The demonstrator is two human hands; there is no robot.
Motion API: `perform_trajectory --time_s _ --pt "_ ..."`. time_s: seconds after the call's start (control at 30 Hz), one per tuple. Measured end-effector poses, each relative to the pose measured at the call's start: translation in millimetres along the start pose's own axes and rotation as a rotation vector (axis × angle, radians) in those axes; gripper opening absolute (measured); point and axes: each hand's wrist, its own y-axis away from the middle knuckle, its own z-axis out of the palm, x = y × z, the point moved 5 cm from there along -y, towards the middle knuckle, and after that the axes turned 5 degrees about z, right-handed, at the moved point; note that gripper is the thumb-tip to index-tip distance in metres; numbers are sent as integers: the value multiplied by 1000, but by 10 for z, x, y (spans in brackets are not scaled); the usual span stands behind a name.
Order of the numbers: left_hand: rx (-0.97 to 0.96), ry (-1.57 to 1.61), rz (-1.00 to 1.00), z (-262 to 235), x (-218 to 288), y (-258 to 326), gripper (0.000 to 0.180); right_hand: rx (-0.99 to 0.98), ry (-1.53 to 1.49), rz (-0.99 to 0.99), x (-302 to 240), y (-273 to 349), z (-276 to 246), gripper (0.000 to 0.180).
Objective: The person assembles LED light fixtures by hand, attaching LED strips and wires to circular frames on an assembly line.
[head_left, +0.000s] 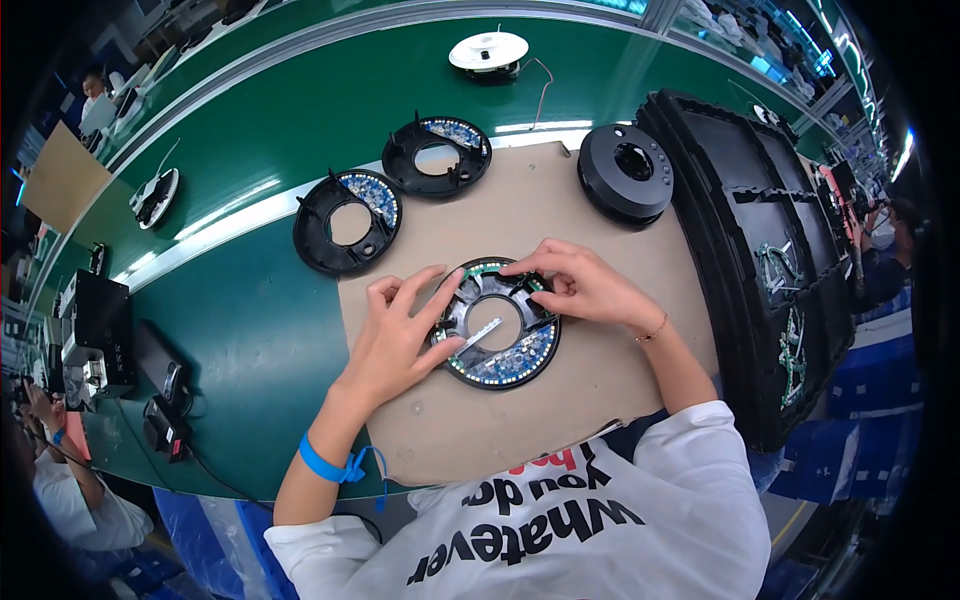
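In front of me a round black housing with a central hole lies on a cardboard sheet. A blue circuit board edged with small LEDs fills its near side. Curved green LED strips run along the far rim. My left hand grips the housing's left side, fingers spread over the rim, thumb inside. By that thumb a narrow white strip crosses the hole. My right hand curls over the far right rim, index finger and thumb on a green strip there; its other fingers are folded.
Two similar black housings with blue boards stand at the far left. A dark round cover sits far right, beside a black compartment tray holding green strips. A white disc with a wire lies beyond; black equipment stands left.
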Motion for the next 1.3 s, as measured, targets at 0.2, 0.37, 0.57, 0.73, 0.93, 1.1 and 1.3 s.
perform_trajectory --time_s 0.2,0.37,0.57,0.73,0.93,1.1,1.3 --pt "19 -144 47 -44 43 -11 45 9 14 -13 40 -5 -15 37" --pt "85 -205 47 -49 95 -51 40 1 3 -26 76 -2 -28 33" --pt "117 -180 61 -27 75 -74 32 -31 37 -36 47 43 -45 32" --pt "163 -179 92 -59 109 -73 29 -44 29 -46 13 68 -26 31" --pt "138 -203 60 -70 181 -63 29 -30 68 -81 10 93 -10 35" --pt "23 -7 -41 -15 158 21 33 -138 69 -26 -55 220 -29 36" --pt "-38 284 -53 -13 198 -63 50 -195 179 -108 -189 309 -122 33"
